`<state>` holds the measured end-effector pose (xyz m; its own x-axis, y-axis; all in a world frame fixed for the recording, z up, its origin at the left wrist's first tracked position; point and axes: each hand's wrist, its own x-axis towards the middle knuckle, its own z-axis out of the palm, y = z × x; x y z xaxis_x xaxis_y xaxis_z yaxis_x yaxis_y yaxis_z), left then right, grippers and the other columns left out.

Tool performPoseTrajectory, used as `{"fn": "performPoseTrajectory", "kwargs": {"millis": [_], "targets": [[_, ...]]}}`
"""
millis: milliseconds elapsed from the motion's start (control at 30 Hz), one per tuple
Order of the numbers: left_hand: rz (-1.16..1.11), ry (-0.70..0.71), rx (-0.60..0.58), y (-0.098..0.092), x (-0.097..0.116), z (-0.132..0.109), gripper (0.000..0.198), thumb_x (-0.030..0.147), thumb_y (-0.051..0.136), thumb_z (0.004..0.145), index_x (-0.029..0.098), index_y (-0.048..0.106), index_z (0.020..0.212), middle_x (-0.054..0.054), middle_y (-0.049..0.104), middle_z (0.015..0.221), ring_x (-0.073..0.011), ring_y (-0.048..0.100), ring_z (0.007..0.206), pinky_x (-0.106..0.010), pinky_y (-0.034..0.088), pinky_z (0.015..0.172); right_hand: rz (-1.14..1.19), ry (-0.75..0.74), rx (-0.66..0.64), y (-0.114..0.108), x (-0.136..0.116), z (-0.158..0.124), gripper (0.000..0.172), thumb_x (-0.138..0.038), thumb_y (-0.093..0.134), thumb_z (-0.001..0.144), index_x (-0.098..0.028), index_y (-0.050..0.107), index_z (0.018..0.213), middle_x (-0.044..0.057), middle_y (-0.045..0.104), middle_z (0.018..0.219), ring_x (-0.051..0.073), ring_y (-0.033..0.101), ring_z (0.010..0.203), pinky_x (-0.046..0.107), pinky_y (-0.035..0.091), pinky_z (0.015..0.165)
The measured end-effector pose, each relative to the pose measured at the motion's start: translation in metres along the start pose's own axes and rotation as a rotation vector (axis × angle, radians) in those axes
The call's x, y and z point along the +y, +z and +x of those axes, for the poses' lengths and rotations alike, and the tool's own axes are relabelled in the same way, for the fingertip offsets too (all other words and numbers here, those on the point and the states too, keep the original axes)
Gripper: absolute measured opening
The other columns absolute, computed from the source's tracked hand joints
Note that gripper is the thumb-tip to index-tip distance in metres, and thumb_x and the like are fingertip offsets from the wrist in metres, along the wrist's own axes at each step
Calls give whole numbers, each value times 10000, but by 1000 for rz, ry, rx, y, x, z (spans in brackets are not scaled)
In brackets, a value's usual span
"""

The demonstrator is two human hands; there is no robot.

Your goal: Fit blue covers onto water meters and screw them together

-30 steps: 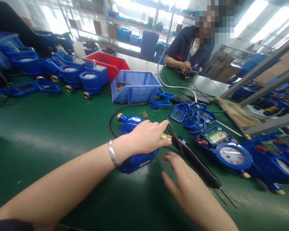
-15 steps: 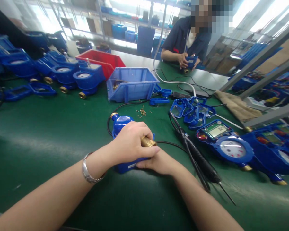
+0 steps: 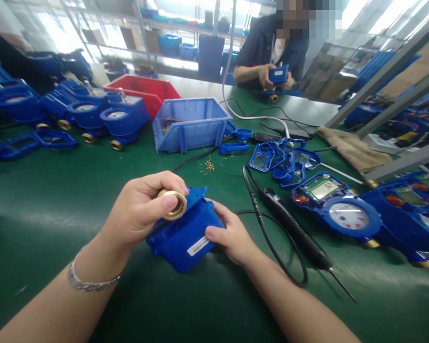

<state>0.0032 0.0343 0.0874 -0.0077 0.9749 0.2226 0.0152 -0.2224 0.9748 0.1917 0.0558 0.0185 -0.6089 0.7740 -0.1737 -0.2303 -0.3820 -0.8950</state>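
Observation:
A blue water meter (image 3: 189,238) is held between my two hands above the green table, its label side tilted toward me. My left hand (image 3: 146,202) is closed around its brass threaded end, thumb across the rim of the round opening. My right hand (image 3: 232,233) grips the other side of the blue housing, with the thumb on the face near the white barcode label. The meter's dial side is turned away and hidden. To the right of my right hand lies a black electric screwdriver (image 3: 296,228), its bit pointing toward the lower right.
Small brass screws (image 3: 209,165) lie loose beyond the meter. Behind them stand a blue bin (image 3: 200,133) and a red bin (image 3: 164,90). Blue covers (image 3: 289,162) and opened meters (image 3: 346,214) are on the right, more meters (image 3: 121,116) on the left. A co-worker (image 3: 271,52) sits opposite, holding a meter.
The meter has been turned in my hands, so its labelled face and the brass opening now show. My left hand has moved left, and my hands no longer overlap. The screwdriver cable has shifted.

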Motion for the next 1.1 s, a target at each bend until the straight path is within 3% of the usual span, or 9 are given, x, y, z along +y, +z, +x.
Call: {"fn": "performPoseTrajectory", "kwargs": {"millis": [100,467,733,1000,1100], "targets": [[-76,-12,24,0,-2,-5,162,370,701,700,209,684,696,-27,628,760,-167,555,709,-260,444,615,12,1,-34,-5,-4,-3,726,-421,811,584,-178,540,1212,74,628,1087,235,610,939,395,462,867],[15,5,-31,6,-3,-15,150,371,681,732,221,673,736,-22,632,802,-182,566,784,-287,446,720,15,17,-13,-5,-11,-5,754,-440,812,571,-166,548,1223,82,632,1099,239,611,952,419,459,901],[114,38,-52,15,2,-18,72,280,627,739,212,631,719,-9,622,777,-167,554,768,-277,445,717,25,1,-39,-8,-8,-7,661,-446,769,640,-196,561,1215,72,621,1129,227,614,959,408,458,909],[257,105,-160,30,6,-18,111,302,643,730,198,608,720,-18,624,749,-173,571,708,-285,459,656,-261,7,-173,-19,-31,-14,692,-606,635,723,-174,516,1250,85,613,1160,254,556,1087,387,445,927],[285,173,-167,44,-4,-23,230,391,703,708,207,605,806,-30,636,820,-198,586,789,-332,462,762,-347,28,-104,-25,-36,-15,654,-652,593,725,-168,573,1165,91,629,1124,248,563,1051,389,430,927]]}}
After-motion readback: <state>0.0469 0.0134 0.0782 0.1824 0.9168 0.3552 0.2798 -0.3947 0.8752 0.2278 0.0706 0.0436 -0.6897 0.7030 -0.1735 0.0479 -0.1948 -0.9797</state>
